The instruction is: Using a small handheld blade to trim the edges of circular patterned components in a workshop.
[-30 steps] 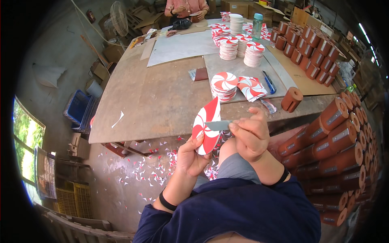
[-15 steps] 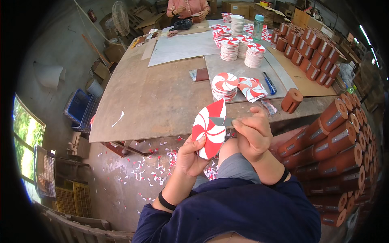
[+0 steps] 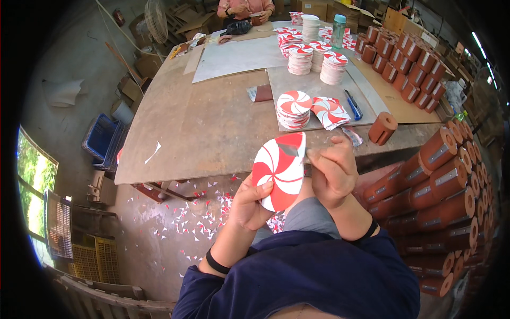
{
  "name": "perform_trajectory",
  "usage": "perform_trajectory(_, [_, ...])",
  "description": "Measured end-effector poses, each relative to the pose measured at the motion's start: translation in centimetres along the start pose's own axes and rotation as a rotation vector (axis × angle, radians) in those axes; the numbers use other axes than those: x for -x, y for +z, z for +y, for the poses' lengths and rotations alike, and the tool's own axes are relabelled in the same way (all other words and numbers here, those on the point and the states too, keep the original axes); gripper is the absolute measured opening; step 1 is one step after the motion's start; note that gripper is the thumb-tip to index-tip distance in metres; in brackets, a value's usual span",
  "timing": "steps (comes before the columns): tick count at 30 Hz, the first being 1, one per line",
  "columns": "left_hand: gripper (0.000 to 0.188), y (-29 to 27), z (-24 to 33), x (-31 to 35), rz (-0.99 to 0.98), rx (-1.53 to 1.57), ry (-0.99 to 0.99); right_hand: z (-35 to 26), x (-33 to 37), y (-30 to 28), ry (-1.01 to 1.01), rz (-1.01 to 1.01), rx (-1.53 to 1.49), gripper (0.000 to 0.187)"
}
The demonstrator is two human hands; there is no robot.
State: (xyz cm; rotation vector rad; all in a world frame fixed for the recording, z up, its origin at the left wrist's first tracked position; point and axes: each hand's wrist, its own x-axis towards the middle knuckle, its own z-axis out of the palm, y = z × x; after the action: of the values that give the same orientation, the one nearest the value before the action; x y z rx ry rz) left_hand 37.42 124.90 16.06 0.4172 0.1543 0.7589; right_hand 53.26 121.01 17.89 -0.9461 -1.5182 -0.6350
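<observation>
Between the thumb and fingers of my left hand (image 3: 249, 204) is a disc with a red and white swirl (image 3: 281, 178), tilted up over my lap. A pointed corner of its sheet sticks out at the upper right. My right hand (image 3: 334, 170) is closed in a pinch beside the disc's right edge, on a flat grey blade (image 3: 292, 150). This blade lies against the disc's upper part, and my fingers partly hide it. Just beyond, on the table, are a stack of swirl discs (image 3: 294, 109) and a pile of uncut swirl sheets (image 3: 330, 112).
A blue utility knife (image 3: 353, 105) and a brown cylinder (image 3: 382, 128) lie on the table (image 3: 202, 117). More disc stacks (image 3: 333, 68) and a bottle (image 3: 338, 33) stand farther back. Brown cylinders (image 3: 446, 181) are piled at right. Paper scraps (image 3: 199, 223) litter the floor. Another person (image 3: 247, 8) sits opposite.
The blade has moved up along the disc's upper right edge. More of the disc's round outline shows, and its face has turned a little toward me. My right hand stays close beside it.
</observation>
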Motion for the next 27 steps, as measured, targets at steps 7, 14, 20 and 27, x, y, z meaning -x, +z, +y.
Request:
perform_trajectory(7, [0.049, -0.1, 0.5, 0.6, 0.001, -0.112, -0.001, 1.0, 0.2, 0.4, 0.047, 0.000, -0.062, 0.022])
perform_trajectory(14, [0.055, 0.0, 2.6, 0.9, -0.108, -0.483, 0.024, 3.5, 1.9, 0.2, 0.665, 0.113, -0.257, 0.012])
perform_trajectory(20, [0.047, -1.2, 2.4, 0.0, -0.036, -0.363, 0.086, 1.2, 1.8, -0.9, 0.472, 0.076, -0.263, 0.015])
perform_trajectory(27, [0.040, -3.1, 0.8, -0.8, -0.080, 0.049, -0.043, -0.2, 1.7, -0.7, 0.142, -0.018, -0.175, 0.021])
